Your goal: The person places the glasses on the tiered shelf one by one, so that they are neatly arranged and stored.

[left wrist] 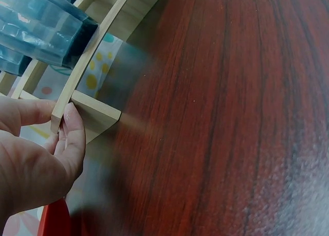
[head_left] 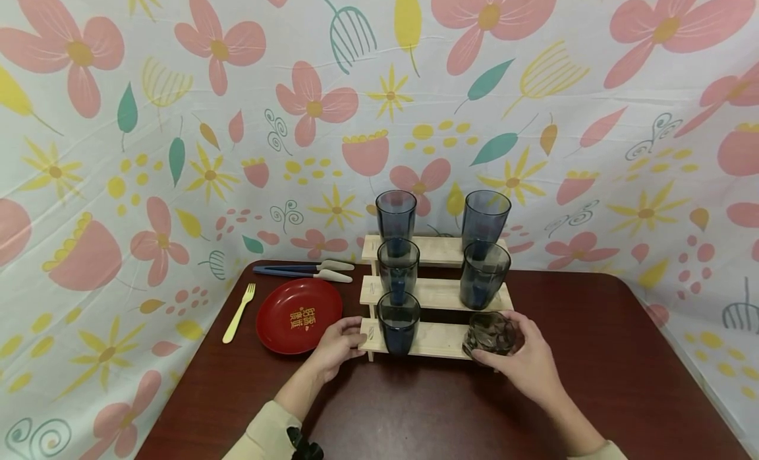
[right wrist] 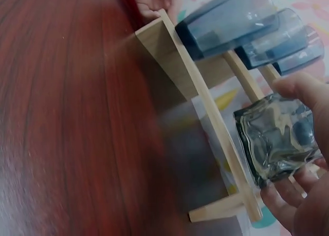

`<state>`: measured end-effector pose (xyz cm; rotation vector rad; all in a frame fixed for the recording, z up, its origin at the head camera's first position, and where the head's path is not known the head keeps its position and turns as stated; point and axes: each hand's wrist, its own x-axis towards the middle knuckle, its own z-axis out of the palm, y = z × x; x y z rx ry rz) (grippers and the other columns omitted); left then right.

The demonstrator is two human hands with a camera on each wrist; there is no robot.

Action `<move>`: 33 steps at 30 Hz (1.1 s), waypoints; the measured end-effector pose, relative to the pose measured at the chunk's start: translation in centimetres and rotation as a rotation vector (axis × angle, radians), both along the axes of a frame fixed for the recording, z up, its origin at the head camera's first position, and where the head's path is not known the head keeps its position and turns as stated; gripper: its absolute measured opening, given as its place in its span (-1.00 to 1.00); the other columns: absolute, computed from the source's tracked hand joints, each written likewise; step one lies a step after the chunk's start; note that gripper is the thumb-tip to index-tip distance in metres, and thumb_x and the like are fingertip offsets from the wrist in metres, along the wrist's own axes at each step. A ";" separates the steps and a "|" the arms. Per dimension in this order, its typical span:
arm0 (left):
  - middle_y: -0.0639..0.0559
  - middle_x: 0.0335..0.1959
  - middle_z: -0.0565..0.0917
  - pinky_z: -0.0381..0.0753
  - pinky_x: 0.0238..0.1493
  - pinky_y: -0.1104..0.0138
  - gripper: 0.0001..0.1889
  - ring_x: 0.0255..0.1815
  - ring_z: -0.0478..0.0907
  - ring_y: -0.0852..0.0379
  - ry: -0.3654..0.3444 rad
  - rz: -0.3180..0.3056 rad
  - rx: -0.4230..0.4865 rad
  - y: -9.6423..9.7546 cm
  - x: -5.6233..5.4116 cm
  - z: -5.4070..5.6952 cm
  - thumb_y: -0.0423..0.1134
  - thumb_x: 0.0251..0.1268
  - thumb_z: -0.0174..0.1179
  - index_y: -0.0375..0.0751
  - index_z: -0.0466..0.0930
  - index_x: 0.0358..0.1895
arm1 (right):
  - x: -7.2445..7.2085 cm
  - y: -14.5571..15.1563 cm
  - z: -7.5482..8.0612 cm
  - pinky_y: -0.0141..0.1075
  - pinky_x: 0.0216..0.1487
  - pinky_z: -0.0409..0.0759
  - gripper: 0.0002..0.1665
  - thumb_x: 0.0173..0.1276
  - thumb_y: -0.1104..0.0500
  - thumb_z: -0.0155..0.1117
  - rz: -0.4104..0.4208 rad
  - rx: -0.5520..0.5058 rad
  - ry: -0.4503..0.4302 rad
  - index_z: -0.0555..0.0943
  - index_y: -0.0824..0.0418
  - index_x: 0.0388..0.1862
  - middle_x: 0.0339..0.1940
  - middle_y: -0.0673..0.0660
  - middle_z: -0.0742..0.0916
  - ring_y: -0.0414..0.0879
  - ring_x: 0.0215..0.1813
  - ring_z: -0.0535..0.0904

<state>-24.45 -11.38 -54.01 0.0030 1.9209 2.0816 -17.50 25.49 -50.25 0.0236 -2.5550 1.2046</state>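
Note:
A three-tier wooden rack stands on the table with its steps rising to the back. My left hand pinches the left end of its lowest board, thumb on one side and fingers on the other in the left wrist view. At that board's right end, my right hand grips a short, wavy-sided glass between thumb and fingers. The glass is at the board; whether its base rests fully there I cannot tell. A tall blue-grey glass stands on the same board's left part.
Tall tinted glasses stand in pairs on the middle step, one being the right glass, and on the top step, with its left glass. Left of the rack lie a red plate, blue-handled tongs and a yellow fork. Patterned cloth hangs behind.

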 end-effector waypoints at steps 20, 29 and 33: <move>-0.27 0.05 0.61 0.70 -0.15 0.25 -0.43 -0.15 0.64 0.06 0.005 0.000 -0.001 0.2 0.2 0.1 -0.43 0.41 0.19 -0.51 0.30 0.43 | -0.4 -1.8 -0.2 -0.06 -0.02 0.52 0.08 -0.03 -0.21 0.75 -0.080 -0.030 -0.030 0.45 0.15 0.40 0.13 0.20 0.52 0.05 0.07 0.48; -0.33 0.11 0.58 0.72 -0.08 0.16 -0.43 -0.12 0.65 0.04 0.047 -0.021 -0.036 0.2 0.4 0.3 -0.41 0.45 0.18 -0.53 0.29 0.44 | -0.2 -1.5 -0.5 -0.30 0.00 0.52 0.12 0.07 -0.20 0.70 -0.064 -0.054 -0.033 0.37 0.18 0.49 0.22 0.23 0.50 0.05 0.15 0.49; -0.40 0.26 0.52 0.69 0.06 0.08 -0.40 0.09 0.62 -0.08 0.096 -0.046 -0.090 -0.1 0.3 0.6 -0.36 0.46 0.20 -0.51 0.27 0.46 | 0.2 -0.9 -0.6 -0.50 0.06 0.46 0.00 0.21 -0.02 0.66 -0.043 -0.126 0.039 0.36 0.18 0.52 0.25 0.17 0.53 -0.10 0.19 0.45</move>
